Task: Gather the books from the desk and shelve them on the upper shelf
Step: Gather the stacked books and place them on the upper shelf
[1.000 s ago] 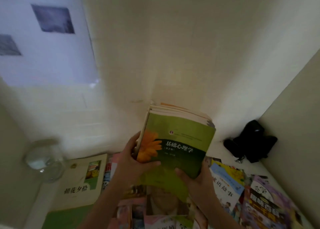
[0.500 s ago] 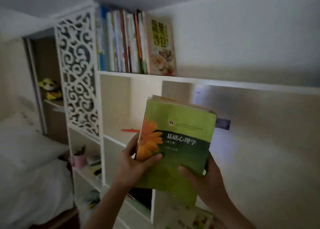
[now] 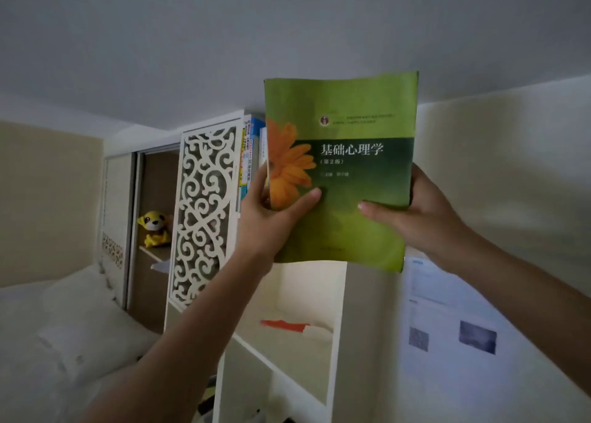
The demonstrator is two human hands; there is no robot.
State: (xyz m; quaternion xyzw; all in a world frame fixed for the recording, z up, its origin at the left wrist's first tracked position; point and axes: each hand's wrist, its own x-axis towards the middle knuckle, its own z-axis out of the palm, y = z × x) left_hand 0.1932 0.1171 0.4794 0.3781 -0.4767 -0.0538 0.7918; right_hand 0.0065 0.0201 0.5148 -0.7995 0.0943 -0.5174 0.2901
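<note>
The green psychology textbook (image 3: 348, 173) is held upright, front cover toward the camera, directly in front of the row of shelved books (image 3: 252, 154) beside the white scrollwork panel (image 3: 204, 211). The left hand (image 3: 271, 218) grips its spine edge with the thumb across the cover. The right hand (image 3: 415, 218) clasps the opposite edge.

The green book (image 3: 348, 179) has a smooth paper cover with a faint sheen, slightly wavy at its edges. The fretwork panel (image 3: 204, 211) looks like matt white painted board. The yellow toy (image 3: 154, 228) is soft plush. The bedding (image 3: 73, 320) is pale cloth.
</note>
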